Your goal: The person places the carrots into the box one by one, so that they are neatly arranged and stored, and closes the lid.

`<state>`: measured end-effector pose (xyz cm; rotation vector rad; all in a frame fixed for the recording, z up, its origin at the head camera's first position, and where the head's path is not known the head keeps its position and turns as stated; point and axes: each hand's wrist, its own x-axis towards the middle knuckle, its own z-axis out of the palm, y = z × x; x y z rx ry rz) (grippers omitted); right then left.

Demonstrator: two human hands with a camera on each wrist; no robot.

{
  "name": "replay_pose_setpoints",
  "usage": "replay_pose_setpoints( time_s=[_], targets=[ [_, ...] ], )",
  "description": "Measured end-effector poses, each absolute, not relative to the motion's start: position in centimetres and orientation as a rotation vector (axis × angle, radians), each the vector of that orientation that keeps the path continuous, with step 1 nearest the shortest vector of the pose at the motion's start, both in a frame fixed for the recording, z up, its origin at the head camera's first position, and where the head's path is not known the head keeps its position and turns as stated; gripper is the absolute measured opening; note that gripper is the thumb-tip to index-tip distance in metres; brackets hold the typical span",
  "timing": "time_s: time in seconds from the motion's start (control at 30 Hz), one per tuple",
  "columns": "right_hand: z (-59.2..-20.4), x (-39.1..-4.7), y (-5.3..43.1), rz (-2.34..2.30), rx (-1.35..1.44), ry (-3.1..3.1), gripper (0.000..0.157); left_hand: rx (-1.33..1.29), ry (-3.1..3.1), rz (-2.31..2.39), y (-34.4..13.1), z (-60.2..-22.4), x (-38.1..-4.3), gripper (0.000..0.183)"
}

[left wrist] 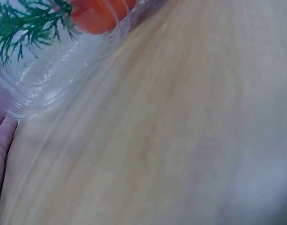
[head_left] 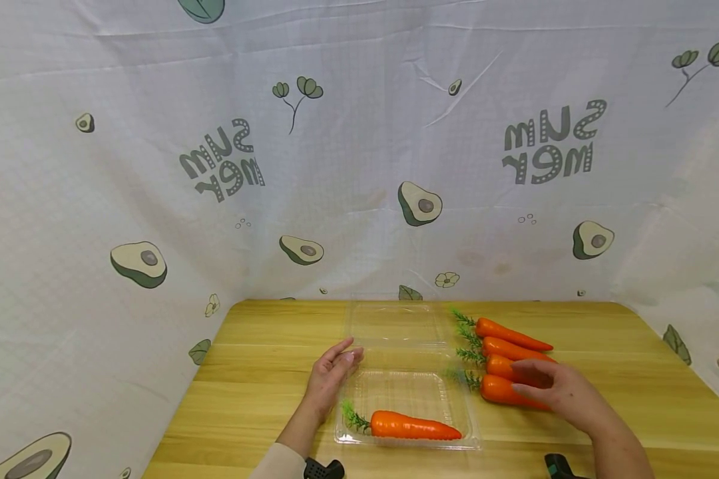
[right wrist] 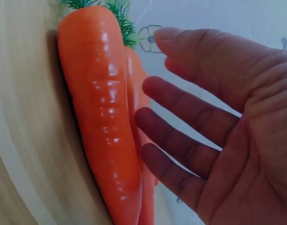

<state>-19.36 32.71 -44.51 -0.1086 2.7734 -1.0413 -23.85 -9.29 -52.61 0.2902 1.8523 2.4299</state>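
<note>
A clear plastic clamshell box (head_left: 403,392) lies unfolded on the table, its lid (head_left: 397,324) laid back toward the cloth. Along the box's near side rests one orange carrot (head_left: 416,426) with its green top to the left. My left hand (head_left: 328,379) is at the box's left edge, fingers extended; its fingertips show by the plastic in the left wrist view. Over the carrots on the right hovers my right hand (head_left: 560,392), thumb and fingers spread apart with nothing between them. The nearest carrot there (right wrist: 101,108) lies beside those fingers (right wrist: 180,136) in the right wrist view.
Several carrots lie side by side right of the box, the farthest carrot (head_left: 512,334) near the back, green tops pointing left. The wooden table (head_left: 263,352) ends at a pale cloth backdrop (head_left: 359,153) printed with avocados. Dark wrist straps show at the bottom.
</note>
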Motion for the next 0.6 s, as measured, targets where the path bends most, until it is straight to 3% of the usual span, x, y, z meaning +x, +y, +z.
replay_pose_setpoints(
  time_s=[0.43,0.6],
  targets=[
    [-45.9,-19.6,33.0,-0.88,-0.26,2.83,0.055,0.294,1.854,2.428,-9.3,-52.9,-24.0,0.055],
    [-46.3,-19.9,32.7,-0.905,-0.151,2.77,0.059,0.297,1.86,2.428,-9.3,-52.7,-23.8,0.054]
  ],
)
